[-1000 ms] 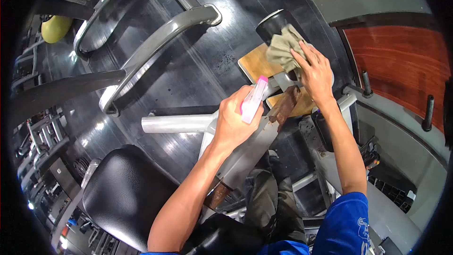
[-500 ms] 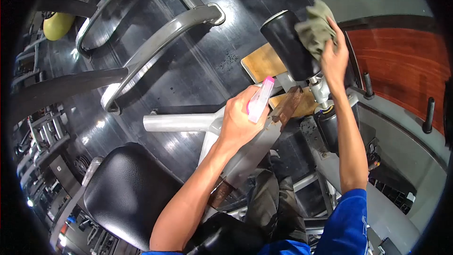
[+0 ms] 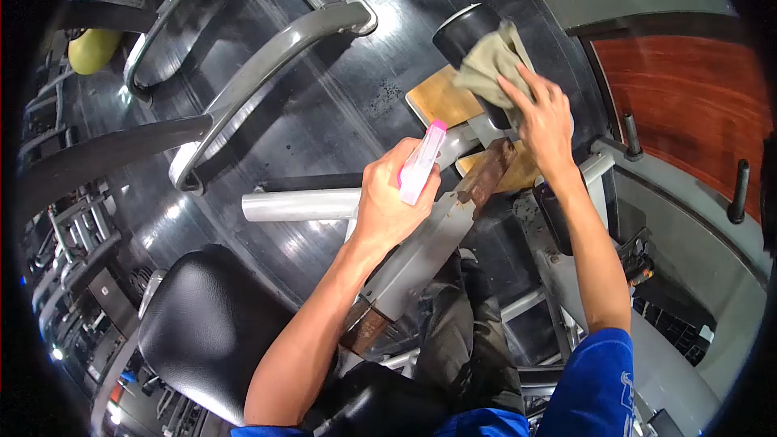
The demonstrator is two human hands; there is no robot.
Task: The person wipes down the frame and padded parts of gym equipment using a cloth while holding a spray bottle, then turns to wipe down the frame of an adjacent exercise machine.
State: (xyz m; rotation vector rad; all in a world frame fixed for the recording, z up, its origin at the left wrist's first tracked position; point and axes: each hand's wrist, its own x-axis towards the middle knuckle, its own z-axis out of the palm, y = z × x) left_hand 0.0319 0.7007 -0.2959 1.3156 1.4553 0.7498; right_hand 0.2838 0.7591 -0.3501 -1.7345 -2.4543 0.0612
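Observation:
My left hand (image 3: 394,194) is closed around a spray bottle whose white and pink head (image 3: 422,163) points up and away from me. It hovers over the grey metal frame (image 3: 429,247) of a gym machine. In my right hand (image 3: 544,117) is a crumpled olive-green cloth (image 3: 492,69), pressed against a black padded roller (image 3: 468,32). The cloth and hand cover much of the roller's near part. A second black roller (image 3: 554,214) lies partly behind my right forearm.
A black padded seat (image 3: 214,324) is at lower left. Curved grey tubes (image 3: 271,73) of another machine stand on the dark floor. Wooden blocks (image 3: 443,97) lie under the frame. At right are a reddish-brown panel (image 3: 688,113) and upright black pegs (image 3: 738,192).
My right hand has swept the cloth left and slightly down, across the roller. The left hand with the spray bottle has shifted a little left, and the view has moved slightly.

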